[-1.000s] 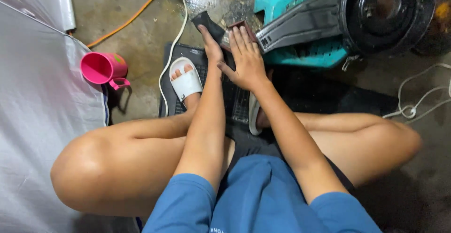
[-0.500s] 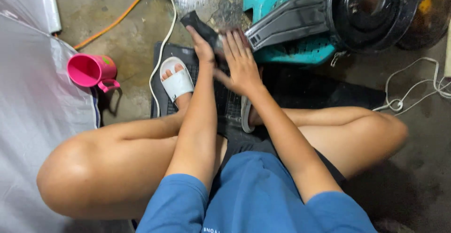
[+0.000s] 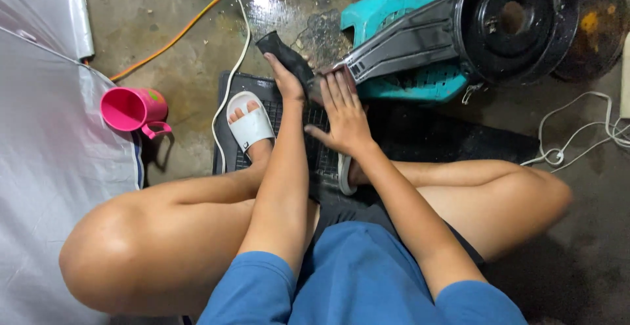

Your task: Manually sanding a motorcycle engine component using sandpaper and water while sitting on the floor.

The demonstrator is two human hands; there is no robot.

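My right hand (image 3: 344, 118) lies flat and open on the grey machine part (image 3: 407, 43), just past my white sandal (image 3: 249, 127). My left hand (image 3: 287, 83) holds a dark cloth (image 3: 283, 53). A pink cup (image 3: 131, 110) sits far left.

Squatting, knees spread toward eight and four o'clock, both arms stretched between them toward twelve. Left hand (image 3: 287, 82) at eleven o'clock, fingers curled closed in a grip, forearm straight and bare. Right hand (image 3: 343, 116) just beside it at one o'clock, flat, palm down, fingers extended and pressed together. Blue short sleeves at the upper arms.
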